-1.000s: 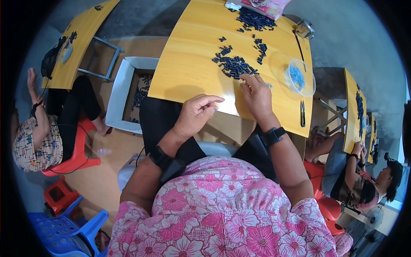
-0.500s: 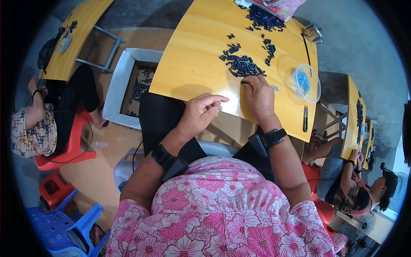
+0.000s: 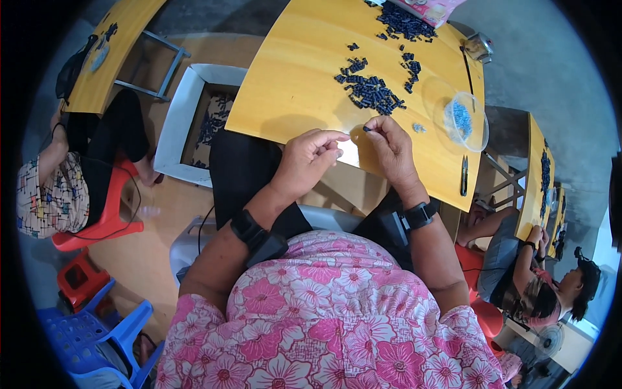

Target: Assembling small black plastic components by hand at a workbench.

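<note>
My right hand [image 3: 393, 150] is raised over the near edge of the yellow table, pinching a small dark blue cylindrical piece [image 3: 367, 128] between thumb and index finger. Facing it, my left hand [image 3: 308, 161] has its index finger stretched out and its thumb apart, and I see nothing between them. Beyond my hands lies a pile of dark cylindrical pieces [image 3: 374, 94], with a smaller cluster [image 3: 412, 70] to its right. Several tiny pale blue bits [image 3: 419, 128] rest right of my right hand. A clear round tub [image 3: 478, 133] holds more blue bits [image 3: 461, 120].
Dark-handled snips [image 3: 464, 176] lie at the table's right edge. At the far end are another dark pile [image 3: 407, 24], a pink bag [image 3: 435, 9] and a metal tin [image 3: 478, 48]. A white-sided box [image 3: 170, 129] stands on the floor to the left. Other people sit on both sides.
My right hand has drawn back from the dark pile with a piece in its fingertips. My left hand has moved slightly up and right, toward it.
</note>
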Available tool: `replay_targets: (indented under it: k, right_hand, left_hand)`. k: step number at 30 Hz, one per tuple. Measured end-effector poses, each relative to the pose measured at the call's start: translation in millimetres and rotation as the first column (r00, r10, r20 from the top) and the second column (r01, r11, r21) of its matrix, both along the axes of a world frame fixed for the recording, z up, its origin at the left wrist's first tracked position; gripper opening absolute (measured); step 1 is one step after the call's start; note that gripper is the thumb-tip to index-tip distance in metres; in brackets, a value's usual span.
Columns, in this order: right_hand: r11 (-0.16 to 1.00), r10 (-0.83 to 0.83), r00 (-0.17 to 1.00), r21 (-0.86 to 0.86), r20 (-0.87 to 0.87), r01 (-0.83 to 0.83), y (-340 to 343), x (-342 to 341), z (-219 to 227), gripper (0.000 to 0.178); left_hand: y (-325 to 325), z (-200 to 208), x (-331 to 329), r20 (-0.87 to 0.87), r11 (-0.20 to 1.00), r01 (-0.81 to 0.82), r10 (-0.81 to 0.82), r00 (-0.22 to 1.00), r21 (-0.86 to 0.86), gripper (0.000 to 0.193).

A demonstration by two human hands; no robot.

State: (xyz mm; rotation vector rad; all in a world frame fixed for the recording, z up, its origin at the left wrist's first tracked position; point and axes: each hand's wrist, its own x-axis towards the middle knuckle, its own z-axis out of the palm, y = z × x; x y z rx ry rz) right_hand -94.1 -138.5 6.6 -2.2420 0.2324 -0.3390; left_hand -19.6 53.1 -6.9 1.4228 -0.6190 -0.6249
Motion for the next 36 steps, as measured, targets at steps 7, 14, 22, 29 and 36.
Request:
replay_targets:
  k: [7, 14, 22, 29, 36]
  right_hand:
    - [0.842, 0.044, 0.992, 0.539, -0.115, 0.025, 17.0, -3.9, 3.5, 0.009]
    - [0.965, 0.17, 0.985, -0.205, 0.01, -0.164, 28.7, -3.1, 19.1, 0.017]
    - [0.944, 0.005, 1.0, 0.331, 0.002, -0.005, 35.0, -5.9, 21.1, 0.017]
    - [0.774, -0.031, 0.999, 0.631, -0.036, 0.047, 38.3, -9.4, 24.4, 0.016]
    - [0.897, -0.057, 0.998, 0.438, -0.014, 0.058, 44.2, -17.3, 24.7, 0.013]
  left_hand:
    - [-4.9, -0.7, -5.1, -0.107, 0.997, 0.024, -0.032, 0.994, -0.078, 0.018]
    - [-6.8, 10.9, -1.7, -0.086, 0.996, 0.012, -0.005, 0.996, 0.091, 0.016]
    - [-8.7, 2.1, 2.8, -0.237, 0.998, 0.014, -0.029, 0.971, -0.065, 0.016]
    - [-9.6, -1.5, 4.5, -0.333, 0.989, 0.026, -0.074, 0.94, -0.145, 0.015]
    - [-12.1, -8.8, 0.4, -0.211, 0.98, 0.064, -0.104, 0.972, -0.189, 0.016]
